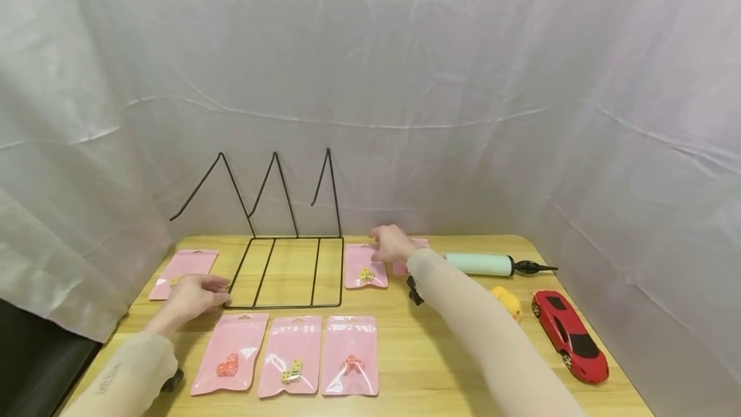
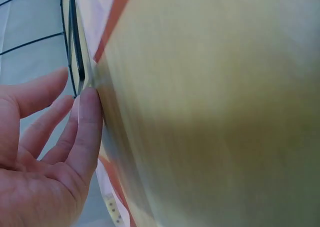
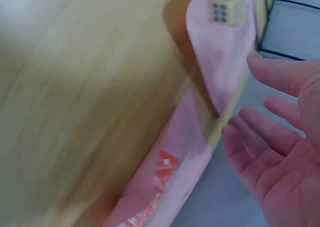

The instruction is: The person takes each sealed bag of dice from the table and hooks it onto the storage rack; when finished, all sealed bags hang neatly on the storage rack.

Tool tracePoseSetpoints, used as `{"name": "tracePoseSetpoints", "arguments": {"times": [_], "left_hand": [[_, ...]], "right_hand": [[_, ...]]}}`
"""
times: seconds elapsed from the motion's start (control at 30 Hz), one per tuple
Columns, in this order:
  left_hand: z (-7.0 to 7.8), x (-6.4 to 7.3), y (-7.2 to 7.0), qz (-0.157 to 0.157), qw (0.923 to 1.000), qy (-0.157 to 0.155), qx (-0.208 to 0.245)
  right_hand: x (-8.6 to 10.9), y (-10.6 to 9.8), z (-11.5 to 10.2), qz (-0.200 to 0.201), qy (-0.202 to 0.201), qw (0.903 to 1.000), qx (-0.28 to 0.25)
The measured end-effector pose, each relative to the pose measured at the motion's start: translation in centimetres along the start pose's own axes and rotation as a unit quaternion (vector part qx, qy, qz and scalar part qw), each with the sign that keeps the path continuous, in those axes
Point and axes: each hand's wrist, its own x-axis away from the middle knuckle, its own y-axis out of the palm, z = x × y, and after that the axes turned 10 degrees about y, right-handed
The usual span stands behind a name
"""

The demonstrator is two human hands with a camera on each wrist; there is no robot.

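On the wooden table (image 1: 463, 352), the black wire rack (image 1: 298, 237) is standing with its three bent arms bare, so your work is looking barely begun. Its base is running longest left to right; the arms are rising from its back edge, their free ends pointing down and leftward. At its near left corner, your left hand (image 1: 197, 298) is spreading loosely, seemingly gripping nothing; contact is staying unclear. Right of the rack, your right hand (image 1: 395, 244) is hovering, relaxed and holding nothing. Six pink pouches (image 1: 291, 346) are lying flat: one left of the rack, two right, three in front, these lengthwise toward it, hang holes facing it.
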Motion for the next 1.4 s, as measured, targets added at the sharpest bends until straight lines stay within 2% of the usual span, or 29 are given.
{"name": "tracePoseSetpoints", "arguments": {"times": [0.17, 0.33, 0.47, 0.53, 0.7, 0.83, 0.87, 0.93, 1.07, 1.1, 1.13, 1.3, 1.4], "left_hand": [[0.6, -0.2, 0.9, 0.005, 0.9997, 0.004, -0.022], [0.6, -0.2, 1.0, 0.008, 0.9987, 0.006, -0.051], [0.6, -0.1, 1.1, 0.009, 0.9983, 0.003, -0.057], [0.8, -0.2, 1.3, 0.009, 0.9979, 0.002, -0.063], [1.0, -0.4, 1.7, 0.008, 0.9968, -0.002, -0.080], [1.0, -0.5, 1.7, 0.005, 0.9956, 0.002, -0.093], [1.0, -0.5, 1.7, 0.004, 0.9953, 0.004, -0.097], [1.0, -0.6, 1.6, 0.002, 0.9948, 0.006, -0.102], [1.1, -0.6, 1.5, -0.001, 0.9944, 0.009, -0.106], [1.1, -0.7, 1.5, -0.001, 0.9944, 0.009, -0.105], [1.1, -0.7, 1.4, -0.002, 0.9944, 0.010, -0.105], [1.0, -0.7, 1.3, -0.006, 0.9955, 0.008, -0.094], [0.9, -0.9, 1.3, -0.010, 0.9962, 0.007, -0.086]], "right_hand": [[-0.6, 0.9, 0.7, -0.012, 0.024, 0.9991, 0.033], [-0.5, 1.2, 0.8, -0.010, 0.043, 0.9983, 0.036], [-0.8, 1.4, 0.9, -0.016, 0.063, 0.9974, 0.030], [-2.3, 2.5, 2.6, 0.001, 0.039, 0.9988, 0.031], [-4.0, 3.8, 5.1, 0.016, 0.016, 0.9995, 0.021], [-3.1, 3.3, 5.1, 0.021, 0.019, 0.9995, -0.012], [-3.5, 3.8, 5.9, 0.031, 0.003, 0.9992, -0.027], [-2.3, 2.9, 5.1, 0.027, 0.008, 0.9973, -0.068], [-0.3, 1.5, 3.7, 0.018, 0.021, 0.9861, -0.164], [0.7, 0.7, 2.5, 0.013, 0.039, 0.9823, -0.183], [0.9, 0.6, 2.4, 0.013, 0.044, 0.9791, -0.198], [1.9, -0.1, 1.7, 0.013, 0.066, 0.9646, -0.255], [2.6, -0.7, 1.3, 0.016, 0.069, 0.9605, -0.269]]}}
